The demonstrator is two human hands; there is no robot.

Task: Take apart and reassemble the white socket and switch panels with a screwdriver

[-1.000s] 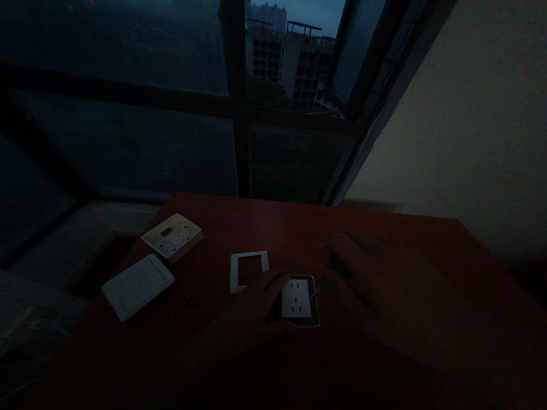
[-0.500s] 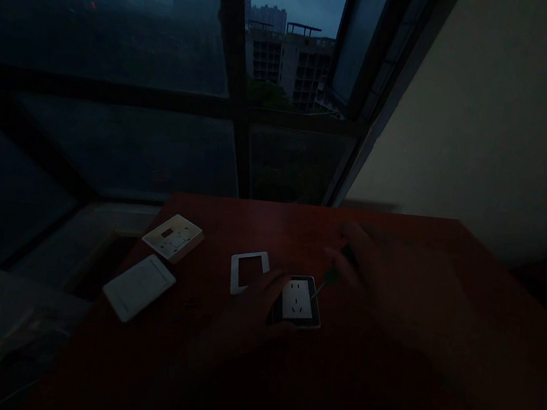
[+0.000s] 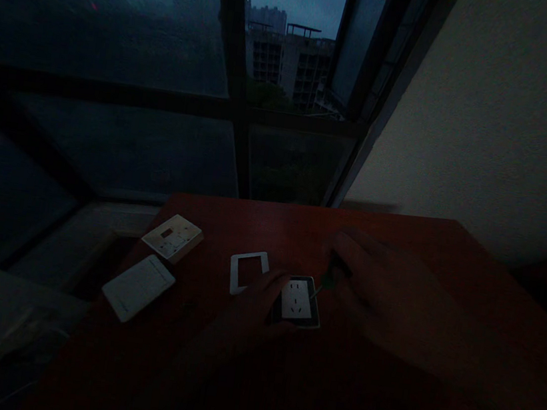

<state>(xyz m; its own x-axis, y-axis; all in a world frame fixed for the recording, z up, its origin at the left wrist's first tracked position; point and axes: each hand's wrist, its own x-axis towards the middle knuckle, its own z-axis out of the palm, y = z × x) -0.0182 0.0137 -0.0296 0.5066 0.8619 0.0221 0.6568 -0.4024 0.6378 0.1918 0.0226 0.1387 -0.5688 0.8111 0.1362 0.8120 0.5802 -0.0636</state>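
A wall socket (image 3: 296,300) with a white slotted face and dark surround lies on the table. My left hand (image 3: 255,303) grips it from the left, fingers at its top edge and thumb along its lower edge. In my right hand (image 3: 363,270) is a screwdriver (image 3: 328,279) with a green handle. Its shaft slants down to the right side of the socket's face; the tip is too dark to make out. A white square frame (image 3: 233,273) lies flat just behind my left hand, which hides part of it.
On the left of the reddish-brown table (image 3: 295,228) lie a pale mounting box (image 3: 173,237) and a white rectangular plate (image 3: 138,287). Small dark bits, hard to make out, lie right of the plate. A window (image 3: 240,110) stands behind the table, with a wall (image 3: 490,126) at right.
My right hand has turned and its fingers have drawn in around the screwdriver handle. The shaft stays at the socket's right side. My left hand and the socket hold still.
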